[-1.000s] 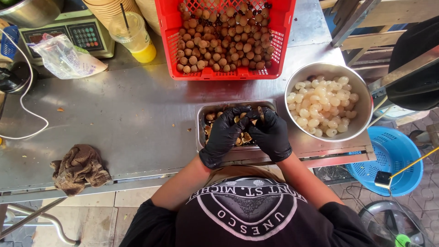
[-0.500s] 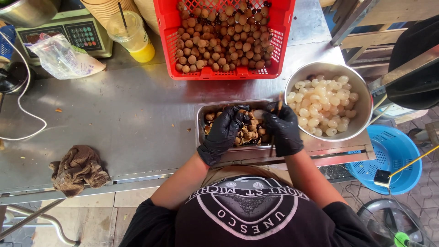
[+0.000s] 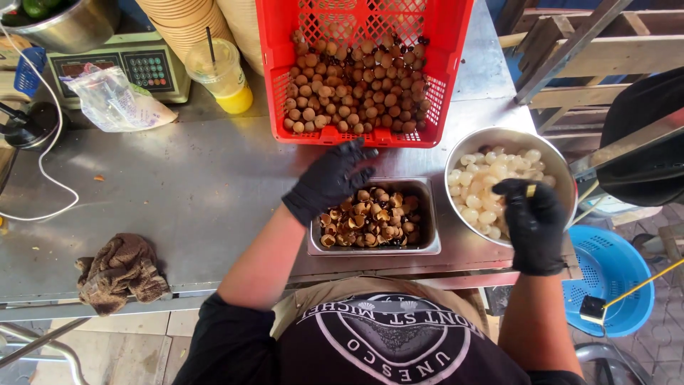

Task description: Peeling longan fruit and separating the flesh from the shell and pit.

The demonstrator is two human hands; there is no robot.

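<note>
Gloved hands at work between a steel tray of shells [image 3: 372,221], a red crate and a round bowl.

The tray, full of split brown shells, sits at the near edge of the steel table [image 3: 178,192]. The left hand [image 3: 333,178], black-gloved, hovers over the tray's far left corner with fingers spread open and holding nothing, its tips reaching toward the red crate [image 3: 360,68] of brown whole fruit just beyond the tray. The right hand [image 3: 533,217], to the right of the tray, is curled over the steel bowl [image 3: 563,175] of peeled white fruit, pinching a small pale object at its fingertips. Left of the tray lies a brown rag [image 3: 121,271]; far beyond it, a scale [image 3: 128,71] and a plastic cup [image 3: 219,75].
</note>
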